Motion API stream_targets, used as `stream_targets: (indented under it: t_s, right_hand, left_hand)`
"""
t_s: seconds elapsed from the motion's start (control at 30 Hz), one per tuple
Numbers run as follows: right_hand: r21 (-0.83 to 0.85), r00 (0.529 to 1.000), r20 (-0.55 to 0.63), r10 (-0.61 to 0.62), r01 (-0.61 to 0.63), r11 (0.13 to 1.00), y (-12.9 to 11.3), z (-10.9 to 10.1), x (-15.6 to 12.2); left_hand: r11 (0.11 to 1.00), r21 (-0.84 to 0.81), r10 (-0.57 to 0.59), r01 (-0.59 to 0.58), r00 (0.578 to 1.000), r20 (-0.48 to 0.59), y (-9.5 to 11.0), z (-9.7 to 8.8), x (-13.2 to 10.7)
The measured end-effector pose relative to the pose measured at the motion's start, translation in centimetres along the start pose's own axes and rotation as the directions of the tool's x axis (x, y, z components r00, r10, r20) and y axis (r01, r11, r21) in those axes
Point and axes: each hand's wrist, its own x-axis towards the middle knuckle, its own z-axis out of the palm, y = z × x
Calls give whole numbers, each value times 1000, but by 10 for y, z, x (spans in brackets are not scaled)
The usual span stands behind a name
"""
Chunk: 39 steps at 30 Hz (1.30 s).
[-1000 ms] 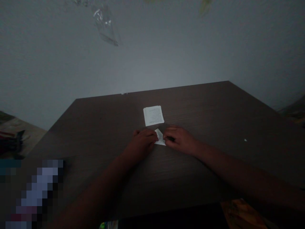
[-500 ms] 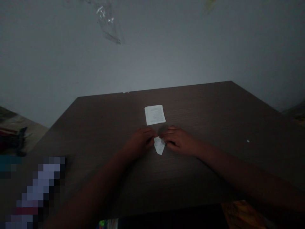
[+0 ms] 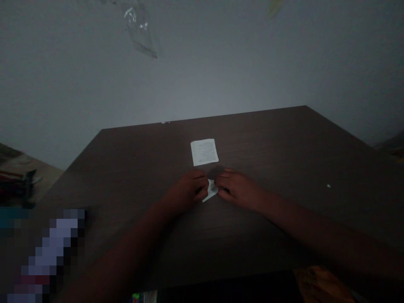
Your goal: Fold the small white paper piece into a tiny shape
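Note:
A small folded piece of printed paper (image 3: 211,191) sits between my two hands, low over the table. My left hand (image 3: 193,187) has its fingers curled on the paper's left side, covering part of it. On the other side, my right hand (image 3: 229,186) pinches the paper's right edge with bent fingers. Just beyond my hands lies a stack of square printed paper sheets (image 3: 205,152), flat on the table, touched by neither hand.
The dark brown table (image 3: 268,147) meets a grey wall (image 3: 221,59). A blurred-out pale object (image 3: 52,248) lies at the left. A tiny white scrap (image 3: 328,185) is at the right. A clear plastic bag (image 3: 139,29) hangs on the wall.
The paper between my hands has turned, its lower tip now pointing down to the left. My left hand has come over its left part. The stack has stayed put.

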Motion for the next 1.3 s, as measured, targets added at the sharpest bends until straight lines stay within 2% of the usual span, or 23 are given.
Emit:
stream_targets:
  t_s: [0.27, 0.43, 0.63, 0.9, 1.03, 1.17, 1.3]
  right_hand:
    - [2, 998, -22, 52, -52, 999, -1, 0, -3]
    - [12, 996, -28, 85, -85, 996, 3, 1, -4]
    - [95, 1000, 17, -21, 19, 995, 7, -3, -5]
    - [72, 998, 33, -54, 51, 996, 10, -2, -6]
    - [86, 999, 26, -45, 43, 995, 11, 0, -7]
    - [56, 997, 70, -30, 26, 998, 9, -3, -6]
    - [35, 995, 101, -19, 15, 999, 8, -6, -3]
  left_hand:
    - [1000, 20, -16, 16, 1000, -10, -8, 14, -7]
    - [996, -43, -78, 84, 991, 110, -7, 8, -5]
    - [987, -120, -84, 106, 981, 177, -13, 8, -6]
    - [991, -120, -33, 50, 989, 146, -20, 10, -9]
    - [996, -70, -39, 51, 985, 171, -15, 5, -7]
    - [997, -13, -66, 71, 977, 202, -7, -3, -6]
    - [998, -12, -53, 56, 983, 177, -6, -2, -6]
